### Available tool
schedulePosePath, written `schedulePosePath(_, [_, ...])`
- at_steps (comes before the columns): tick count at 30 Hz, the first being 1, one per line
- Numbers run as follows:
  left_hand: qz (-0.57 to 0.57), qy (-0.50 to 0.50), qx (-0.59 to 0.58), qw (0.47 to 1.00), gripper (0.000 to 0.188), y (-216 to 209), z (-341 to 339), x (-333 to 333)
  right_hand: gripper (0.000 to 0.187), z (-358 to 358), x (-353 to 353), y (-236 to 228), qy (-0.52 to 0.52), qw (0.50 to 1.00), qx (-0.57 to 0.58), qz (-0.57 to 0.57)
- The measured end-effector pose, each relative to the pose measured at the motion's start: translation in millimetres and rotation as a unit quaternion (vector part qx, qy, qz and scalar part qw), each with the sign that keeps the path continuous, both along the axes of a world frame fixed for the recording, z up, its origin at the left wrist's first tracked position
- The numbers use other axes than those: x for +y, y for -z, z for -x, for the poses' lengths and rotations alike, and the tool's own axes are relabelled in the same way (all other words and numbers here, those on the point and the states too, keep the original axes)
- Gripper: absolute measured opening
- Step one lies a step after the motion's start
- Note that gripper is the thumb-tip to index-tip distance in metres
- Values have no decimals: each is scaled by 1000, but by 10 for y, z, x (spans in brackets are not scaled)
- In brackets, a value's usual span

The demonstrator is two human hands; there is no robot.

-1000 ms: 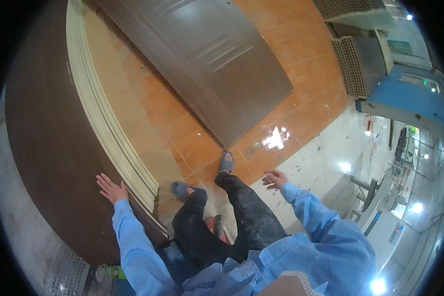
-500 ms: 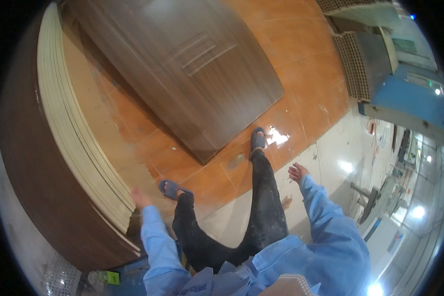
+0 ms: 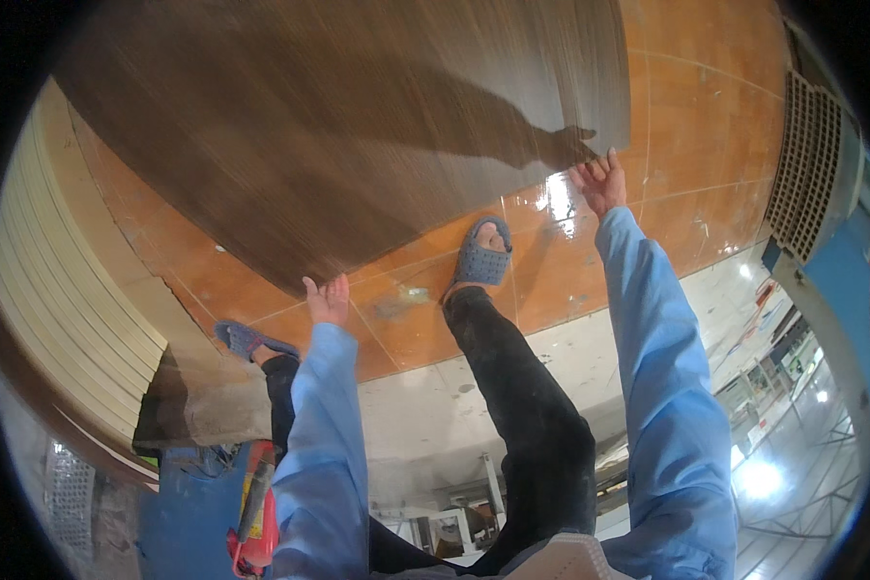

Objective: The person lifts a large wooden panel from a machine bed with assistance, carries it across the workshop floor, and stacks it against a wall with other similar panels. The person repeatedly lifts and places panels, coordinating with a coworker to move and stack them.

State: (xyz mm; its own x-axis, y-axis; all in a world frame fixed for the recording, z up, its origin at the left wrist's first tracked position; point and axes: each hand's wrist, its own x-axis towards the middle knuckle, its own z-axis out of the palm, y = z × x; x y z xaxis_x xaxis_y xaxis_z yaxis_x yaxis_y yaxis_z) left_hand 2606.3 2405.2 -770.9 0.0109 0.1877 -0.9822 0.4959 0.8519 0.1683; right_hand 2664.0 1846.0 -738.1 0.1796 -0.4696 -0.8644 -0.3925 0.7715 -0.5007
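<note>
A large dark brown wood-grain door panel lies over the orange tiled floor, its near edge facing me. At the panel's near left corner is my left hand, palm up with fingers stretched apart. My right hand reaches to the near right corner, fingers spread and their tips close to the edge. Whether either hand's fingers touch the panel or lie under it I cannot tell. The shadow of an arm and hand falls across the panel's surface.
To the left stands a stack of panels with cream edges. A red fire extinguisher is near my left forearm, beside a blue surface. Honeycomb-cored boards stand at the right. My slippered feet are on the orange tiles.
I have bent down closer to the door panel. Both hands have moved forward from beside my legs to its near corners, and the view has shifted with me.
</note>
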Motion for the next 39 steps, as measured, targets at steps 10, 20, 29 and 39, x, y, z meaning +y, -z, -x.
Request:
schedulePosePath(10, [56, -85, -100, 990, 68, 60, 108, -88, 50, 373, -488, 515, -39, 994, -90, -38])
schedulePosePath(20, [-31, -50, -62, 996, 80, -1294, 208, 254, 41, 317, -218, -18, -73, 985, -11, -155])
schedulePosePath(29, [-75, -86, -146, 983, 49, -3792, 375, 1380, 16, 533, 1050, -2438, -160, 964, -105, -185])
schedulePosePath(39, [-154, -194, -141, 959, 14, -6034, 388, 3692, 14, 480, 3810, -5535, -203, 973, -13, -112])
